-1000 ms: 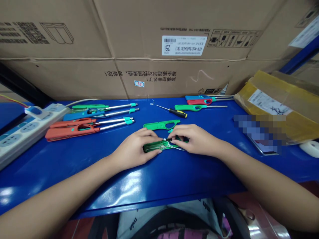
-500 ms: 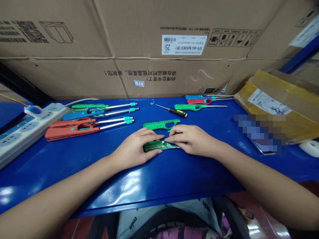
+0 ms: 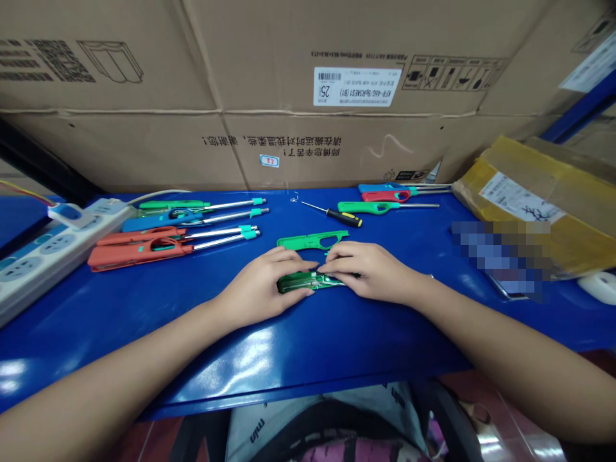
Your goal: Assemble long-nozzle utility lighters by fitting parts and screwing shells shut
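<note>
Both hands rest on the blue table [image 3: 144, 308], closed round an open green lighter body [image 3: 303, 281] with thin wires showing inside. My left hand [image 3: 262, 285] grips its left end between thumb and fingers. My right hand [image 3: 370, 269] pinches the right end, fingertips pressed on the small parts there. Just behind the hands lies a separate green lighter shell half [image 3: 312, 241].
Several long-nosed lighters, red, blue and green [image 3: 178, 231], lie at the left, three more [image 3: 385, 197] at the back right. A black-and-yellow screwdriver [image 3: 337, 216], a white power strip [image 3: 43, 250], a taped parcel [image 3: 534, 199] and cardboard boxes [image 3: 289, 96] surround the table.
The right hand's fingers have closed further over the lighter body's right end, covering the wires that showed before. The left hand has stayed in place.
</note>
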A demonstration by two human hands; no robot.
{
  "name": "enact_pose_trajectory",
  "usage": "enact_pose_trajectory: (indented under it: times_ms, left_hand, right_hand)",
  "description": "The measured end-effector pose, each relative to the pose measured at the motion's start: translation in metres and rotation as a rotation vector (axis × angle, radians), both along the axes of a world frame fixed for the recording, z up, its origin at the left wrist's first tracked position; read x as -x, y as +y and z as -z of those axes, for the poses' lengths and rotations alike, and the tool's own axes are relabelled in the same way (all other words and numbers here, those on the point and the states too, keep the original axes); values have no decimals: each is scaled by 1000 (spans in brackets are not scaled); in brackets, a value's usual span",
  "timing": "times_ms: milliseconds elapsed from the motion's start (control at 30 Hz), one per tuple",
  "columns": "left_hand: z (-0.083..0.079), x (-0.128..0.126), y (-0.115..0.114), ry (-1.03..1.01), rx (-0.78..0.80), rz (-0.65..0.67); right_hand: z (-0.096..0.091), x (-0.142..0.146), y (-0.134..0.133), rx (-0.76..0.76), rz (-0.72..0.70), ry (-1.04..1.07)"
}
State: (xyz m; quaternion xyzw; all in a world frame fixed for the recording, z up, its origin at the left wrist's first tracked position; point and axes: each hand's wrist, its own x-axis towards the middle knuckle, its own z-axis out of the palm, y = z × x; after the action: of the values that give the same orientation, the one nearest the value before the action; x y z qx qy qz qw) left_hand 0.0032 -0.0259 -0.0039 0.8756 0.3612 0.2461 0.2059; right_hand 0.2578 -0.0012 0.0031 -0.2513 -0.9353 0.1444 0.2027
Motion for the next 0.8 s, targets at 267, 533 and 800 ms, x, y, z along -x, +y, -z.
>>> enact_pose_trajectory:
  times_ms: [267, 533, 800]
  left_hand:
    - [-3, 0, 0, 43, -39, 39]
    - [-18, -5, -10, 384, -304, 69]
    - [-17, -6, -14, 424, -353, 61]
  right_hand:
    - [1, -1, 2, -16, -15, 3]
    - [-8, -2, 2, 74, 96, -7]
    - [-9, -11, 11, 98, 303, -67]
